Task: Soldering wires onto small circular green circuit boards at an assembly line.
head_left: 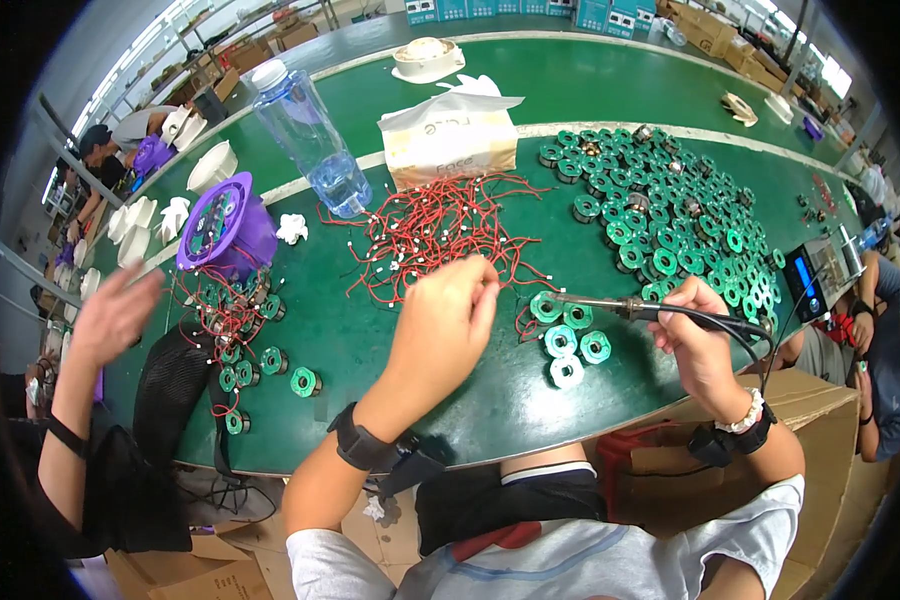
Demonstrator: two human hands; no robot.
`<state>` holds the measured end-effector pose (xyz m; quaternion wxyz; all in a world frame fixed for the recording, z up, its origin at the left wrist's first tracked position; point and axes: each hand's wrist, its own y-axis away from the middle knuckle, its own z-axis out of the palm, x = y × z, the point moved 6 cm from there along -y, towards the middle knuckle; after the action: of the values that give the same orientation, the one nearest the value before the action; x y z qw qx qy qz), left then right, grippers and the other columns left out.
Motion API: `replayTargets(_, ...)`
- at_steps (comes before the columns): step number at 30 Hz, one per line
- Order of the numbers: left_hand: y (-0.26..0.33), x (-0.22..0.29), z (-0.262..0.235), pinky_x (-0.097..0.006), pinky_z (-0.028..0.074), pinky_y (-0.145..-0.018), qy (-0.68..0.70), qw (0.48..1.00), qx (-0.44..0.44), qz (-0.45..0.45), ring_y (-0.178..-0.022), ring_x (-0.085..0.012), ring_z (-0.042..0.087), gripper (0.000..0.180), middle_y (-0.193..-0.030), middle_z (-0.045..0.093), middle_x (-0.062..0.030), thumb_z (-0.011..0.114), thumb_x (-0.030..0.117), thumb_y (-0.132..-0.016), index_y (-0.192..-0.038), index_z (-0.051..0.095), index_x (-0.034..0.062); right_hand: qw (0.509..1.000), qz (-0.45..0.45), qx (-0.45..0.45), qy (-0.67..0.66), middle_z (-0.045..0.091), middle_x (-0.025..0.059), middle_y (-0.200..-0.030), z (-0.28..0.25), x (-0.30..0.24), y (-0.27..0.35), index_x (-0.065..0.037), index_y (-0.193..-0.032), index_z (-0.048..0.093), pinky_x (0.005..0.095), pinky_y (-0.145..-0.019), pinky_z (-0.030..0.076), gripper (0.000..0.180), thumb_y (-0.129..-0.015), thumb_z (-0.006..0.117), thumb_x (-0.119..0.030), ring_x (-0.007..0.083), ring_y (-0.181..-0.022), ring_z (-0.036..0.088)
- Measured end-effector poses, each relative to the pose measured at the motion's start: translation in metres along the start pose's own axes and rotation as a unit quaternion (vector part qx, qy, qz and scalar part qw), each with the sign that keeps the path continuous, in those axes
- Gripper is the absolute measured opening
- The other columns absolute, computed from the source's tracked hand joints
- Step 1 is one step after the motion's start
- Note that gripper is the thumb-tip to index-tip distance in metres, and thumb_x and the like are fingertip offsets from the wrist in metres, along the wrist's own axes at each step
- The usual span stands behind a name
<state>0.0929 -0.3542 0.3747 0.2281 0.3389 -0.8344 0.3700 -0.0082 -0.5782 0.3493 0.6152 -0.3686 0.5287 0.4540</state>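
Green worktable (530, 420): right of the red wire heap (430, 225), the right hand (692, 335) grips a soldering iron (615, 305), tip at a ring board (544, 310). At the heap's near edge, the left hand (450, 310) is closed, contents hidden; behind the heap stands a tissue pack (450, 140).

Bright, even light fills my fisheye view; the green bench (510, 405) shines softly and one round board (567, 384) glares nearly white. Straight edges bow toward the black rim, where distant cardboard boxes (707, 34) look soft.
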Motion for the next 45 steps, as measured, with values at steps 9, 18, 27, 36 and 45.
replayTargets(9,-0.014,-0.01,-0.071,-0.032,0.042,-0.061,-0.237,0.964,0.123,0.014,-0.067,-0.0236,0.055,0.02,-0.072,0.057,-0.0115,0.053,0.004,-0.075,-0.095,0.055,0.0018,1.0,0.01,0.01,0.01,0.057,0.0067,-0.065,0.0,-0.002,0.001,-0.006,-0.077,0.047,0.0177,-0.044,0.041,0.011,-0.075,0.058,-0.004,0.0083,-0.051,0.053)
replayTargets(18,0.031,-0.013,-0.147,-0.028,0.041,-0.056,-0.167,0.981,0.04,-0.095,-0.058,-0.0176,0.051,0.01,-0.069,0.057,-0.0102,0.054,0.0,-0.072,-0.081,0.057,-0.0025,0.999,-0.019,0.04,0.022,0.051,0.0008,-0.068,-0.01,-0.003,0.004,-0.008,-0.076,0.044,0.0162,-0.043,0.035,0.011,-0.075,0.054,-0.005,0.0065,-0.053,0.05)
replayTargets(27,0.101,-0.04,-0.137,-0.035,0.044,-0.073,-0.263,0.94,-0.183,-0.119,-0.088,-0.0292,0.052,0.034,-0.089,0.052,-0.0116,0.061,-0.004,-0.06,-0.094,0.055,0.0,0.999,-0.028,0.037,0.028,0.048,-0.0017,-0.068,-0.013,-0.002,0.001,-0.01,-0.077,0.041,0.0129,-0.044,0.031,0.012,-0.078,0.053,-0.011,0.003,-0.053,0.045)
replayTargets(36,0.09,-0.033,-0.102,-0.032,0.045,-0.059,-0.188,0.962,-0.162,-0.116,-0.064,-0.0218,0.055,0.025,-0.078,0.051,-0.0092,0.066,0.008,-0.062,-0.084,0.054,0.0025,0.999,-0.021,0.027,0.017,0.05,0.0008,-0.066,-0.012,-0.008,0.0,-0.009,-0.075,0.042,0.0147,-0.045,0.033,0.011,-0.078,0.053,-0.009,0.0048,-0.052,0.047)
replayTargets(45,0.054,0.027,0.004,-0.03,0.044,-0.061,0.009,0.994,-0.109,-0.012,-0.066,-0.0196,0.051,0.047,-0.082,0.051,-0.0097,0.068,0.008,-0.061,-0.103,0.049,0.0008,0.997,-0.046,0.038,-0.053,0.051,0.002,-0.063,-0.027,-0.026,-0.004,-0.008,-0.071,0.044,0.0175,-0.044,0.035,0.012,-0.077,0.054,-0.005,0.0078,-0.052,0.049)
